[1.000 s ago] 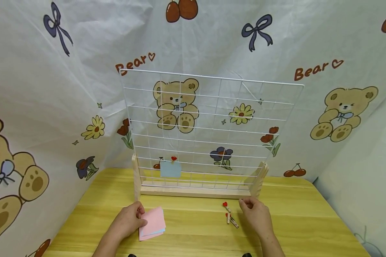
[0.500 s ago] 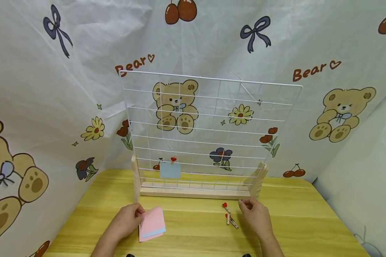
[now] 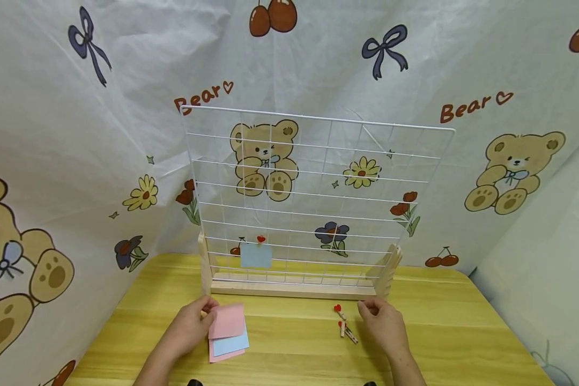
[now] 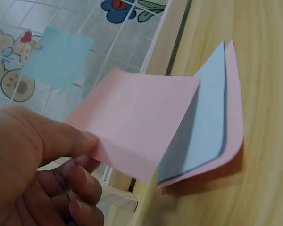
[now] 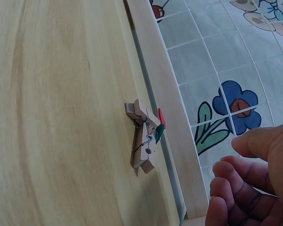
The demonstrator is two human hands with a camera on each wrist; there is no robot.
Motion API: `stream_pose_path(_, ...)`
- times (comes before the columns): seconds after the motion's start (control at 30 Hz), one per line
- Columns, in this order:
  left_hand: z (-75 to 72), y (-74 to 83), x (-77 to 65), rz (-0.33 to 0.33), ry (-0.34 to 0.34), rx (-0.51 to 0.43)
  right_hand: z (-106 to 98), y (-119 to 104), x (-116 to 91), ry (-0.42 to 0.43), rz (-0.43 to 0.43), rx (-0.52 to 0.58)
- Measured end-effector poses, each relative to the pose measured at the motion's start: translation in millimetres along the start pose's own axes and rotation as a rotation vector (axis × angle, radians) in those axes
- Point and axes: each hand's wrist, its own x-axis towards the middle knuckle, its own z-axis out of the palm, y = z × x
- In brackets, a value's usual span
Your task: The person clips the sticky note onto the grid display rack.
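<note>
My left hand (image 3: 187, 328) pinches the upper pink paper note (image 3: 228, 320) by its left edge, thumb on top. In the left wrist view that note is tilted up off the pile. Under it a light blue note (image 4: 210, 113) and another pink note (image 4: 234, 117) lie on the table. My right hand (image 3: 385, 326) is beside several small wooden clothespins (image 5: 145, 146) with heart decorations, its fingers loosely curled and holding nothing. In the right wrist view, thumb and fingertips are apart from the clothespins.
Behind both hands stands a white wire grid (image 3: 318, 116) in a wooden base (image 3: 289, 291). A light blue note (image 3: 255, 255) hangs low on its left, held by a red-heart clothespin (image 3: 261, 239). A bear-print cloth (image 3: 140, 64) covers the back and left side.
My left hand has moved slightly up and lifted the top pink note's edge away, so more of the blue note beneath shows. The right hand has stayed in place.
</note>
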Motion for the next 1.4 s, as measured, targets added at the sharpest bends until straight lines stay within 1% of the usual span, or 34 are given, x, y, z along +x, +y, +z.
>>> stream_pose_path(0.1,-1.5,2.4,0.0,0.003,0.016,-0.098,0.6,0.3,0.2,-0.014,0.002,-0.003)
stream_pose_path(0.2,-3.6,5.7,-0.2,-0.017,0.035,-0.189,1.9,1.0,0.4,-0.027,0.003,-0.007)
stream_pose_path(0.33,-6.1,9.6,-0.2,-0.057,0.054,-0.267,4.3,1.0,-0.4,-0.048,0.003,-0.011)
stream_pose_path(0.4,-7.1,10.9,-0.3,-0.059,0.056,-0.291,5.7,0.5,-1.1,-0.058,-0.001,-0.010)
stream_pose_path(0.5,-8.2,11.9,-0.8,-0.047,0.054,-0.309,8.8,-0.5,-2.7,-0.067,-0.007,-0.012)
stream_pose_path(0.63,-9.0,13.9,-1.4,-0.032,0.047,-0.318,14.1,-2.0,-5.8,-0.089,-0.037,-0.027)
stream_pose_path(0.77,-7.6,15.1,-1.0,-0.022,0.039,-0.317,19.2,-3.0,-9.0,-0.137,-0.065,-0.050)
stream_pose_path(0.93,-5.2,14.5,-0.9,-0.027,0.034,-0.309,23.8,-3.9,-10.6,-0.190,-0.033,-0.080)
stream_pose_path(1.03,-4.8,14.8,-1.4,-0.030,0.029,-0.308,25.4,-3.9,-10.9,-0.187,-0.013,-0.096)
stream_pose_path(1.3,-4.1,15.9,-1.9,-0.024,0.024,-0.304,30.2,-4.4,-14.0,-0.154,-0.049,-0.134)
stream_pose_path(1.4,-3.5,16.4,-2.0,-0.023,0.025,-0.301,30.6,-6.0,-15.5,-0.156,-0.040,-0.141)
